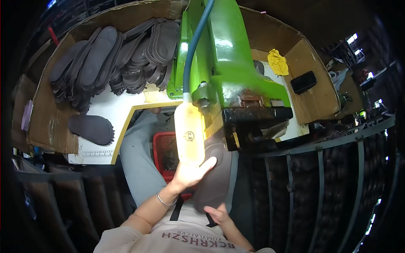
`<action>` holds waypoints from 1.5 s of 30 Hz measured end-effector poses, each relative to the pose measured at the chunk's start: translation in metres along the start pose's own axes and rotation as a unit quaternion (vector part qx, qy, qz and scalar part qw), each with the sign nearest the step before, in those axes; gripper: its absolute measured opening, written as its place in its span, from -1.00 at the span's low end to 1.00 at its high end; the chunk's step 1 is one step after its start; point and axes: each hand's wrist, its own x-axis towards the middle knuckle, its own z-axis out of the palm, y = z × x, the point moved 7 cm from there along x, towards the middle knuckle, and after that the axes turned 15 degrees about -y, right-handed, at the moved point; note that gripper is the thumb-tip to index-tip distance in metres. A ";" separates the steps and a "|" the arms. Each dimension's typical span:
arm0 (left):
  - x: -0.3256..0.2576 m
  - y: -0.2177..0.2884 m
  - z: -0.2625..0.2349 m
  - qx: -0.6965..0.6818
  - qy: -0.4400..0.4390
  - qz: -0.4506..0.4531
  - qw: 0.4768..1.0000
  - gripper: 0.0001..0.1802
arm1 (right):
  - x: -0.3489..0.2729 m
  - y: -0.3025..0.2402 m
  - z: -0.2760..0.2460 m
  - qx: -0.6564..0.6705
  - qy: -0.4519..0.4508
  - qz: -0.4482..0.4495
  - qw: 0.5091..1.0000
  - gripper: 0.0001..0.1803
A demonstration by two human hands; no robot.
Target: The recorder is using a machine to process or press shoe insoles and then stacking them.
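Note:
A dark brown shoe sole (pixel 215 181) stands lengthwise over my lap, its far end beneath the dark metal head (pixel 257 114) of a green machine (pixel 228 46). My left hand (pixel 190 173) grips its left edge, thumb laid across the upper face; the other fingers are partly lost in the glare of a bright lamp (pixel 188 145). At the near end, my right hand (pixel 218 213) holds the sole with the thumb on top and its fingers mostly hidden underneath. Whether the far tip touches the machine, I cannot tell.
Piled brown soles (pixel 99 59) fill the back left of the white table (pixel 112 101), and a single sole (pixel 92 129) lies nearer. Cardboard walls (pixel 48 114) surround it. Below sits a red basket (pixel 163 141). At right are a yellow cloth (pixel 277 63) and a black flat object (pixel 303 82).

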 end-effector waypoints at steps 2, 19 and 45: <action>-0.008 -0.005 0.003 -0.032 -0.003 -0.031 0.999 -0.89 | -0.012 -0.018 -0.010 -0.002 0.028 -0.025 0.999 -0.40; -0.021 -0.017 0.009 0.044 0.044 -0.040 0.997 -0.66 | -0.005 -0.010 -0.031 -0.067 0.021 0.015 0.997 -0.55; -0.027 0.033 -0.051 -0.105 0.094 0.046 0.989 -0.75 | 0.062 -0.199 -0.066 -0.100 0.120 -0.306 0.939 -0.41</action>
